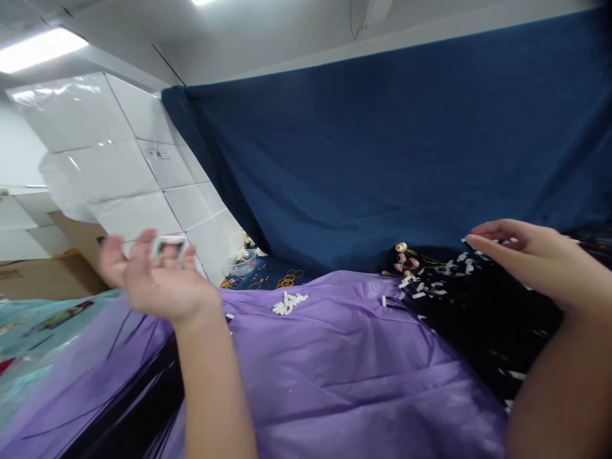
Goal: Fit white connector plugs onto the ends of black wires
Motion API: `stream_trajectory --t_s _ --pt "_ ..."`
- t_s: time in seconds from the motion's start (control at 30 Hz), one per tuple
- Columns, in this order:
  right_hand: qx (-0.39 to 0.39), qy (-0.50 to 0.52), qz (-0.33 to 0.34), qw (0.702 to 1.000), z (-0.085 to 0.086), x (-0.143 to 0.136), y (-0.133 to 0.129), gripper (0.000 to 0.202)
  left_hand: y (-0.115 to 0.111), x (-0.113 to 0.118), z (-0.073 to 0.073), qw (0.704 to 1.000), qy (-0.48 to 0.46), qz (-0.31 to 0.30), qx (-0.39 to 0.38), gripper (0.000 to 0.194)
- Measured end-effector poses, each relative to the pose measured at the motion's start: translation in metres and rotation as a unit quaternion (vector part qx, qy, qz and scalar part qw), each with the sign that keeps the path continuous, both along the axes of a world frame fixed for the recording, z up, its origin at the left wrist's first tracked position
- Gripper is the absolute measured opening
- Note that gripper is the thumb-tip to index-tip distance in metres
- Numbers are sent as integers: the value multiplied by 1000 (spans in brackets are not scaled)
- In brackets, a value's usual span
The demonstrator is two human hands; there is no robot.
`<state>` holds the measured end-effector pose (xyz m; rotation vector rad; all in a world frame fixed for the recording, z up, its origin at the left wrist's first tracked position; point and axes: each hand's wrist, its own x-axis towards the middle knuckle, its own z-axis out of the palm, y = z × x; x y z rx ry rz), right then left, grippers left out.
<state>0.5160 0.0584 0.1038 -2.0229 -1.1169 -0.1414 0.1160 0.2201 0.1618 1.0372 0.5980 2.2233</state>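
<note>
My left hand (160, 280) is raised at the left, palm up, its fingers partly curled and blurred. A small white rectangular frame-like piece (169, 241) lies against its fingers. At the right, my right hand (530, 258) is closed with thumb and index finger together, and a tiny white tip (463, 240) shows at the fingertips. Below that hand spreads a dark heap of black strings (497, 312) with many white tabs. A bundle of black strings (138, 395) lies below my left hand. Between the hands, a small pile of white tabs (288, 303) rests on purple sheeting (363, 363).
A blue cloth (382, 146) hangs behind the table. Artificial flowers (404, 258) lie by the dark heap. Rubber bands (289, 278) and a clear bowl (240, 262) are farther back. Stacked white boxes (129, 166) and a brown carton (52, 274) stand left.
</note>
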Motion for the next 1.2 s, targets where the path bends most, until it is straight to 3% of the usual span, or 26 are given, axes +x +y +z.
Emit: stream_trajectory --t_s 0.07,0.1,0.2,0.27,0.43,0.6,0.9,1.07,1.2 --pt "-9 32 16 999 5 -9 5 38 -3 14 -1 990 -41 -130 -38 34" --pt "-14 42 35 998 7 -14 8 38 -6 20 -2 979 -4 -194 -62 31" --pt "-8 45 99 994 12 -32 17 40 -15 39 -6 925 182 -317 -108 34" --pt "-10 46 148 988 15 -47 23 41 -23 51 -11 882 300 -350 -97 33" --pt "-35 50 299 952 22 -93 34 35 -36 77 -24 824 420 -367 -94 26" --pt "-56 83 489 866 28 -134 37 21 -42 99 -36 776 449 -429 -107 26" --pt "-24 92 477 874 21 -149 44 16 -48 96 -35 795 440 -407 -95 25" --pt "-20 51 424 904 17 -151 50 15 -49 93 -35 803 440 -389 -103 27" --pt "-25 35 385 922 16 -148 52 19 -31 84 -34 783 509 -333 -127 37"
